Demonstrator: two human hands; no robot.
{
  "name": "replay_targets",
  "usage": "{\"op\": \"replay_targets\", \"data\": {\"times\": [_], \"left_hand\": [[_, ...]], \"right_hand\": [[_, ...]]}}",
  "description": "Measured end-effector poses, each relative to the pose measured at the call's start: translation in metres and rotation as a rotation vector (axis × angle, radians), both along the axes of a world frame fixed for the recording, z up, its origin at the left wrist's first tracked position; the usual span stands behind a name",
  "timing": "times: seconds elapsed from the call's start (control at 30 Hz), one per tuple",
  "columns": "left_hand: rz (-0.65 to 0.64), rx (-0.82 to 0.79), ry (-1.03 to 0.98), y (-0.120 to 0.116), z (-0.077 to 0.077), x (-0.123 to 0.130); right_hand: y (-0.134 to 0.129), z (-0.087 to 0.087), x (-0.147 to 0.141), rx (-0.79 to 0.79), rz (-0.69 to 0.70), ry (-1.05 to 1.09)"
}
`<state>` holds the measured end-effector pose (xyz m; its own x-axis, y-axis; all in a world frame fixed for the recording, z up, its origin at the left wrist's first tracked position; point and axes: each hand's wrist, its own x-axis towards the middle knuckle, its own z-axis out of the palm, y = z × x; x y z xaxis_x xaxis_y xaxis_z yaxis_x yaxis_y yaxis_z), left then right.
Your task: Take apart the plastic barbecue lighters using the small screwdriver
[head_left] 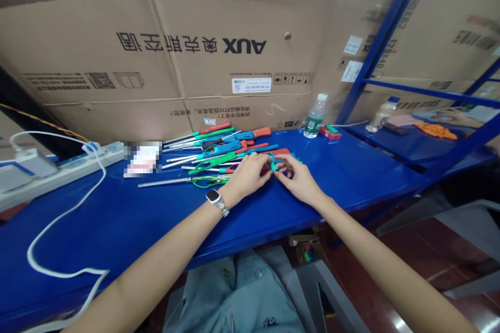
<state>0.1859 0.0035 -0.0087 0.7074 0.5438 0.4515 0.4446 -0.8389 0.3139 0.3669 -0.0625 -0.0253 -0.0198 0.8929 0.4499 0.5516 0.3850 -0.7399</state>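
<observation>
My left hand [250, 173], with a watch [213, 196] on its wrist, is closed in a pinch on a small turquoise plastic piece [273, 163]. My right hand [300, 179] pinches the same piece from the other side, and fingers cover part of it. Just beyond the hands lies a loose pile of long-necked lighters with metal tubes and handles in several colours. A green-handled lighter [213, 162] and a blue one [230, 146] are among them. Nearest to my left wrist is a lighter with a long metal tube [166, 183].
A water bottle [314, 117] stands behind my right hand, beside a small red box [330, 133]. Leftward are a power strip [66, 166] and a white cable [70, 213] on the blue table [164, 229]. Large cardboard [187, 73] rises behind; a blue metal frame [367, 62] stands right.
</observation>
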Motion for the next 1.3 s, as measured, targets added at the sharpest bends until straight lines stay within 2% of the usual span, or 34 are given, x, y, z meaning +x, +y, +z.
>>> {"op": "replay_targets", "data": {"times": [0.13, 0.23, 0.33, 0.47, 0.57, 0.67, 0.77, 0.9, 1.17, 1.3], "left_hand": [[-0.015, -0.202, -0.213, -0.001, 0.002, -0.020], [0.015, -0.295, -0.314, -0.004, 0.003, -0.043], [0.045, -0.323, -0.336, -0.004, 0.003, -0.072], [0.072, -0.261, -0.340, 0.004, 0.004, -0.115], [0.073, -0.230, -0.380, 0.012, 0.003, -0.143], [0.042, -0.247, -0.401, 0.015, -0.001, -0.162], [0.048, -0.267, -0.395, 0.013, -0.003, -0.171], [0.065, -0.317, -0.390, 0.012, -0.001, -0.173], [0.156, -0.384, -0.218, 0.008, 0.003, -0.174], [0.166, -0.351, -0.250, 0.004, 0.005, -0.172]], "right_hand": [[0.000, 0.013, -0.027, 0.109, 0.036, -0.063], [0.011, 0.015, -0.051, 0.159, 0.101, -0.042], [0.026, 0.014, -0.076, 0.144, 0.174, -0.011], [0.044, 0.020, -0.107, 0.156, 0.284, -0.046], [0.059, 0.027, -0.126, 0.051, 0.414, -0.010], [0.075, 0.026, -0.144, -0.095, 0.526, 0.119], [0.085, 0.019, -0.155, -0.123, 0.541, 0.260], [0.080, 0.008, -0.156, -0.168, 0.513, 0.359], [0.068, 0.006, -0.147, -0.153, 0.477, 0.231], [0.070, 0.009, -0.145, -0.151, 0.500, 0.257]]}}
